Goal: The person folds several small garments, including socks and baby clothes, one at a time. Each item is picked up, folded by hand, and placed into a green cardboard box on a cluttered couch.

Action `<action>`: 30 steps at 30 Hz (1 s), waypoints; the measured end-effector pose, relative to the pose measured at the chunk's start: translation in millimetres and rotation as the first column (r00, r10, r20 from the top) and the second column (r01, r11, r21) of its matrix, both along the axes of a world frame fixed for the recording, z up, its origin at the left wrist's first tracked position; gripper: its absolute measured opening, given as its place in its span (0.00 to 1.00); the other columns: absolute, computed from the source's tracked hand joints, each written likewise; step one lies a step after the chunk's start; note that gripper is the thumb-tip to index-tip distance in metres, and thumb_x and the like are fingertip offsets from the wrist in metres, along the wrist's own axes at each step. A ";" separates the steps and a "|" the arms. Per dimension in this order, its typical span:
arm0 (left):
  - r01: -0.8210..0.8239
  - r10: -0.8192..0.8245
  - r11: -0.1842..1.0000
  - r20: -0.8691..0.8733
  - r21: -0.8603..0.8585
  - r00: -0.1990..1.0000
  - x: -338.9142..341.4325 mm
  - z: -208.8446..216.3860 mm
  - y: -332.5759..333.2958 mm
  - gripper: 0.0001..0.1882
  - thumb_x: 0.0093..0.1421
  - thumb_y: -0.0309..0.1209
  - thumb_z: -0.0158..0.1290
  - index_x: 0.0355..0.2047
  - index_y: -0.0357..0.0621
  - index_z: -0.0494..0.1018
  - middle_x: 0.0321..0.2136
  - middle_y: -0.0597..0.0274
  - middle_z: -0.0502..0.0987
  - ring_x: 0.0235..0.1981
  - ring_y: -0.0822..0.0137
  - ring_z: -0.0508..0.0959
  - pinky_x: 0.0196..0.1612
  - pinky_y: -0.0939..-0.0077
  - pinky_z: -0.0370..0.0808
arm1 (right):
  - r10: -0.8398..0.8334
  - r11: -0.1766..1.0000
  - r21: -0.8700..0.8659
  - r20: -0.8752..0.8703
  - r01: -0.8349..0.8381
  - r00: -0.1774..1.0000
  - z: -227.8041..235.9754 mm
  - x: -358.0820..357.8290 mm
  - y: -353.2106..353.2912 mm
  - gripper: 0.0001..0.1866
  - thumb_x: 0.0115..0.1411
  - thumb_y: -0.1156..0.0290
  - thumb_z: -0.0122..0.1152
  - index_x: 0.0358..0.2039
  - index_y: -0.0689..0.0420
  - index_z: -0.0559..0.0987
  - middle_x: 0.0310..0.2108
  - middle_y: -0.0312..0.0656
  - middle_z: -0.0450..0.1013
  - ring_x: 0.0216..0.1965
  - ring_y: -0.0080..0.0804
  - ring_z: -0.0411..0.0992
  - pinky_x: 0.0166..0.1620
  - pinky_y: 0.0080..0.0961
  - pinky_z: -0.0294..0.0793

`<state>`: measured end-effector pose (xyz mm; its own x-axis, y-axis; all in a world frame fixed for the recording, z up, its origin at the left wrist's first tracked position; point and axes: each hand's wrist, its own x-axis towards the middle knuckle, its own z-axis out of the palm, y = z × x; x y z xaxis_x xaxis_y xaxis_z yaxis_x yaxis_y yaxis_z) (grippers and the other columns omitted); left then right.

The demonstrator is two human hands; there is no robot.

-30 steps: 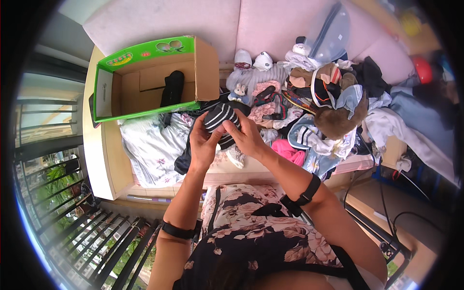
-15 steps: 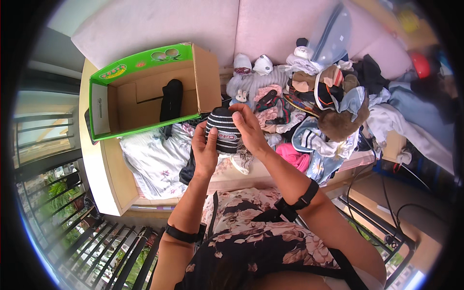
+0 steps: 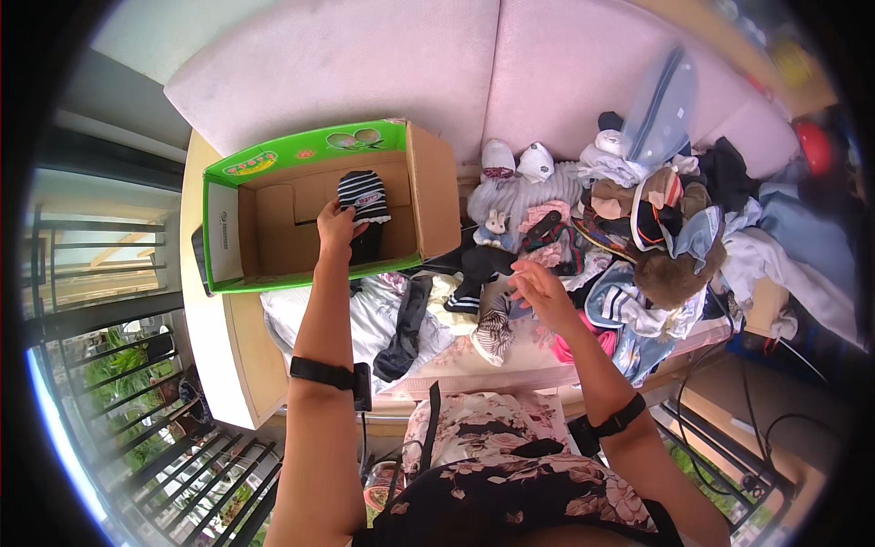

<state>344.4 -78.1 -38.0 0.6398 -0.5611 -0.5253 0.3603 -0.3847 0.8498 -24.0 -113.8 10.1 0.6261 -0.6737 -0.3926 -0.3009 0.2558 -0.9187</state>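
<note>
My left hand (image 3: 336,226) is closed on the lower edge of a black knit hat (image 3: 362,194) with white stripes and a scalloped rim. It holds the hat inside the open green cardboard box (image 3: 436,196). Below the hat a black cloth item (image 3: 366,244) shows in part against the box floor. My right hand (image 3: 540,288) hovers with fingers apart and holds nothing. Nearest to it lie a black garment (image 3: 483,264) and a brown-and-white striped cloth piece (image 3: 493,334).
Mixed clothes pile up on the pink sofa to the right, among them a brown furry item (image 3: 668,278), pink cloth (image 3: 572,345) and two white caps (image 3: 535,161). A clear plastic bag (image 3: 658,100) stands behind. White floral fabric (image 3: 296,317) lies before the box.
My left hand has carried the striped hat leftward from in front of me into the box. My right hand has let go of it and moved right over the clothes.
</note>
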 end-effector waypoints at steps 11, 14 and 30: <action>0.376 -0.572 0.693 0.152 0.615 0.806 23.9 -89.4 -98.8 0.15 0.54 0.33 0.51 0.42 0.42 0.70 0.38 0.53 0.74 0.38 0.59 0.76 0.36 0.67 0.77 | 0.035 0.976 -0.174 -0.460 -0.129 0.887 -47.8 -93.4 80.7 0.25 0.57 0.60 0.56 0.52 0.54 0.62 0.36 0.47 0.72 0.29 0.36 0.73 0.33 0.29 0.71; 0.221 -0.846 0.329 0.183 0.918 0.501 16.5 -75.0 -100.1 0.20 0.56 0.43 0.49 0.43 0.43 0.69 0.37 0.54 0.76 0.32 0.52 0.78 0.37 0.62 0.75 | 0.034 0.984 -0.131 -0.529 -0.122 0.848 -48.6 -96.4 88.2 0.25 0.55 0.61 0.58 0.51 0.53 0.64 0.36 0.45 0.72 0.29 0.37 0.74 0.32 0.29 0.72; 0.504 -0.850 0.338 0.488 0.794 -0.198 -17.8 23.3 -94.4 0.11 0.54 0.30 0.48 0.38 0.47 0.74 0.28 0.50 0.77 0.31 0.47 0.76 0.36 0.59 0.72 | -0.103 0.806 -0.521 -0.589 -0.280 0.801 -105.1 -109.6 43.5 0.19 0.47 0.72 0.61 0.42 0.57 0.71 0.37 0.47 0.70 0.38 0.41 0.71 0.40 0.33 0.69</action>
<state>326.7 -172.5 -14.7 0.0321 -0.9456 -0.3237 -0.9796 -0.0941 0.1777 -133.6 -70.3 -95.0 0.4827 -0.8361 -0.2605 -0.7985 -0.2980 -0.5230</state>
